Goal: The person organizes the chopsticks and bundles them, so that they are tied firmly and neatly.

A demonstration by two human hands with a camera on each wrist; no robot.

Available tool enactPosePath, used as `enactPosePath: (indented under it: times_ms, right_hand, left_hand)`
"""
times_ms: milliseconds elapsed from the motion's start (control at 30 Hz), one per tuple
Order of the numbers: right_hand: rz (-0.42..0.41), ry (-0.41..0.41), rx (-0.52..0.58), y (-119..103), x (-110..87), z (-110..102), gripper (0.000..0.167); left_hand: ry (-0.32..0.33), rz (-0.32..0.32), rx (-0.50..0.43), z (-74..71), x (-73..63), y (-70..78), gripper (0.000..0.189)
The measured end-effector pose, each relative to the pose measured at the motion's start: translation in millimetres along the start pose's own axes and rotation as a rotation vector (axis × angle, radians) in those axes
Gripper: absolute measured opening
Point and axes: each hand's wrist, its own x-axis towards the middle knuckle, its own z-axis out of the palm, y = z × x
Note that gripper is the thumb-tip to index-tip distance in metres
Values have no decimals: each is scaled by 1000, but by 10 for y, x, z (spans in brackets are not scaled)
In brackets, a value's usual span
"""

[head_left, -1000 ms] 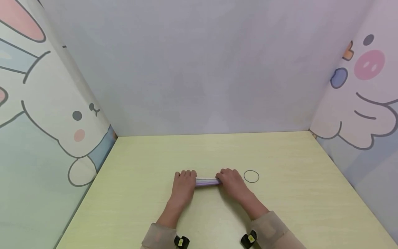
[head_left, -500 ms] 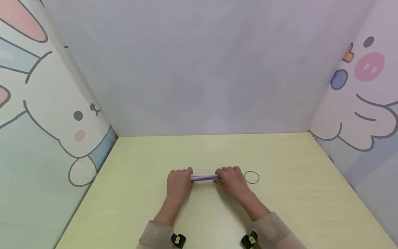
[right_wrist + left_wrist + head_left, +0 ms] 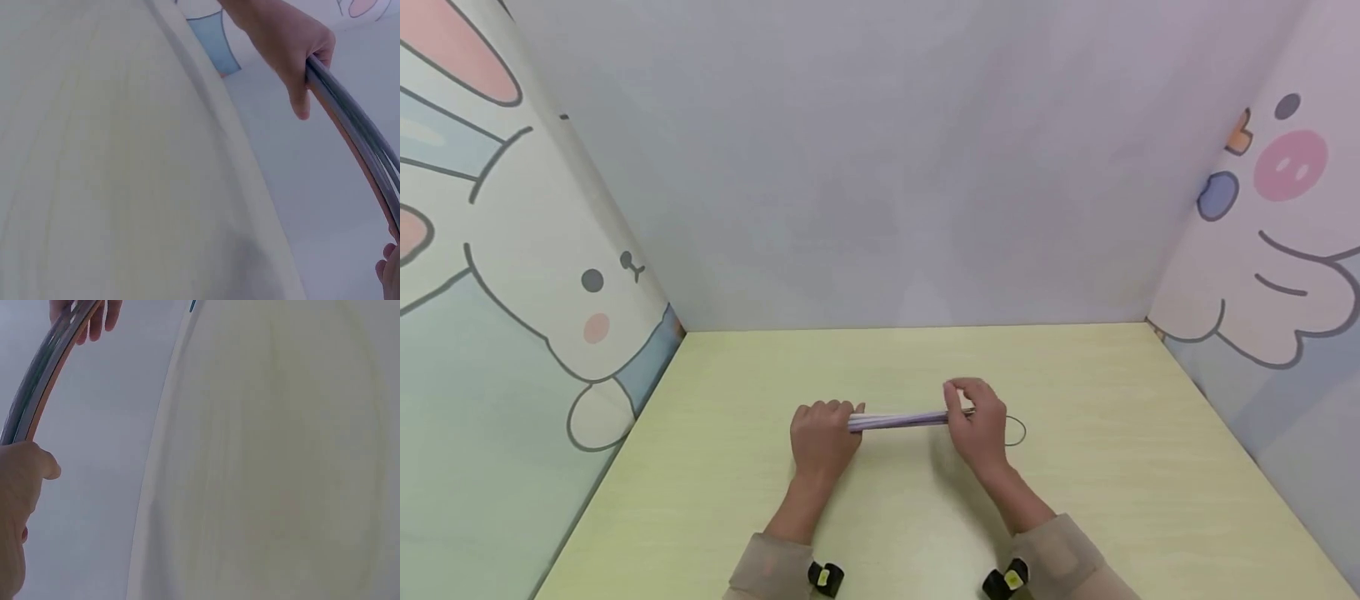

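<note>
Bundle (image 3: pixel 898 421) between the fingers, right end at risk
Left fingers (image 3: pixel 832 408) grip one end; right fingers (image 3: pixel 973 387) curl round the other, how firmly I cannot tell. If they slip, the layers could fan apart. A ring (image 3: pixel 1025 431) lies on the desk (image 3: pixel 760 367), part-hidden beside the right fingers; a sideways sweep might knock it. No container shows.

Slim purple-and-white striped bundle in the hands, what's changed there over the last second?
The left hand moved left and the right hand right, both slightly up the picture, exposing more of the bundle between them. The right hand's grip looks looser. Both still hold it; the thin dark ring stays on the yellow-green table, now partly hidden.
</note>
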Motion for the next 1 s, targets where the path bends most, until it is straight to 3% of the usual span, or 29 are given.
enactPosePath:
  times_ms: [67,200,400,500,633,800,867,1000]
  right_hand:
    - [106,13,144,-42,12,-6,11]
    - [262,-37,389,-100,40,-29,18]
    - [280,-57,475,-87,71,-78,25]
    - [268,-86,478,-75,73,-92,27]
    - [227,-185,470,-63,84,-110,28]
    - [209,-116,403,-129,106,-115,26]
    - [138,-81,335,-225,97,-126,24]
    - [-96,-62,221,-410,77,-153,21]
  left_hand:
    - [19,-2,-10,-8,9,11,30]
    - [26,2,-22,-30,38,51,29]
    - [48,17,-11,-51,63,93,28]
    - [75,24,-21,-59,63,95,26]
    - [86,27,-23,-53,48,90,29]
    - [66,37,-16,-63,20,85,38]
    - [43,22,-12,-71,20,94,39]
    - [-34,-22,4,-77,28,121,38]
